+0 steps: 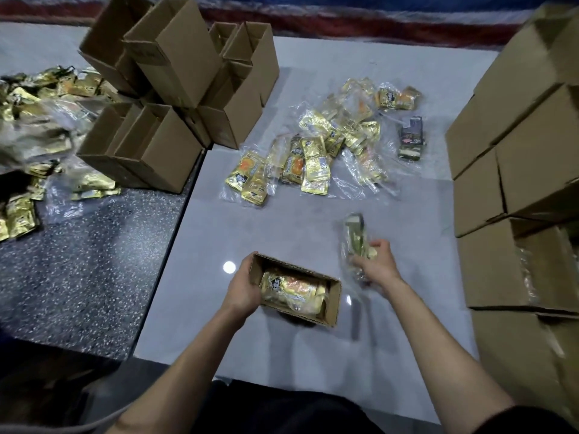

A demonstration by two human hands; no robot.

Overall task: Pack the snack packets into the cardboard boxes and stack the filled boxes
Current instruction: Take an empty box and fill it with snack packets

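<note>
A pale grey glossy surface (297,355) carrying a round glint of light (229,267) meets a dark speckled surface (78,261) along a straight seam on the left, a blurred red and blue band (344,23) runs along the far edge, and dark cloth (282,411) lies at the near edge.

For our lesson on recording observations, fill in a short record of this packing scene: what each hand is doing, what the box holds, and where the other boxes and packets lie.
left hand: holds one end of the small open box
box contents: gold packets in clear wrap
right hand: grips a wrapped bundle beside the box, blurred
loose packets: heaped mid-table
open boxes: piled at the far left
stacked boxes: along the right edge
more packets: on the speckled surface, left
</note>
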